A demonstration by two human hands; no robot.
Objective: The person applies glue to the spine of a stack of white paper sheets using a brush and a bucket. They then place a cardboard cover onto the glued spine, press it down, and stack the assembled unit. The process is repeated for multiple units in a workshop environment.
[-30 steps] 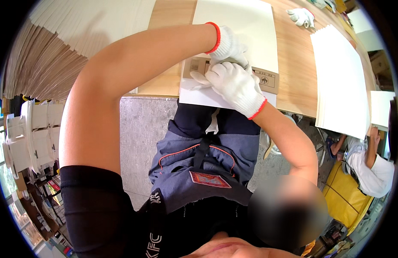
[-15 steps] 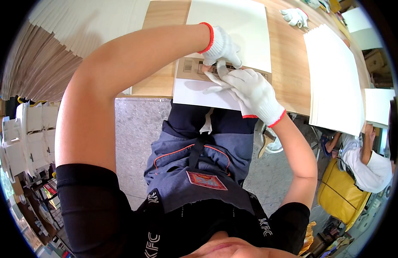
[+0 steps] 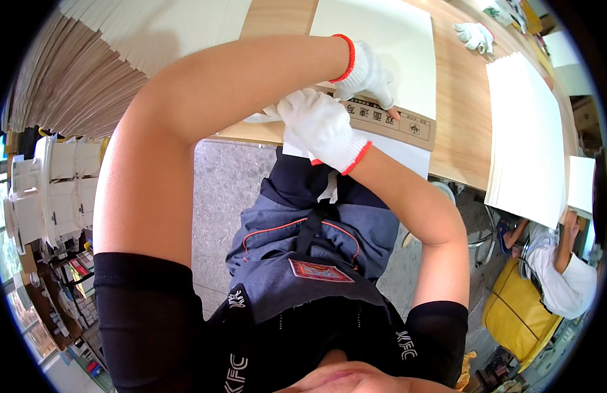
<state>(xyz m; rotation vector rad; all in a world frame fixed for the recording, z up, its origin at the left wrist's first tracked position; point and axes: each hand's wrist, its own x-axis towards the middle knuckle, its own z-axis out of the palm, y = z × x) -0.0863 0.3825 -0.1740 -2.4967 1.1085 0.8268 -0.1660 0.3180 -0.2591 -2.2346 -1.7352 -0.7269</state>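
A large white paper pad (image 3: 382, 46) lies on the table with its near edge over the table's front. A brown printed cover strip (image 3: 411, 129) runs across the pad, with white paper showing below it. My left hand (image 3: 365, 72), in a white glove with a red cuff, presses down on the strip with fingers spread and bare fingertips showing. Passing below my left forearm, my gloved right hand (image 3: 316, 128) is at the strip's left end. A second red edge and loose white fabric under its palm look like another glove gripped there; its fingertips are hidden.
Fanned stacks of white board (image 3: 74, 78) fill the table's left. At right stands a white paper stack (image 3: 526, 137), with a loose white glove (image 3: 475, 37) beyond it. Another person (image 3: 562, 272) sits at far right near a yellow bundle (image 3: 518, 311).
My right hand has swept left along the strip, from its right part to its left end. My left hand stays on the strip, while the whole view has shifted slightly.
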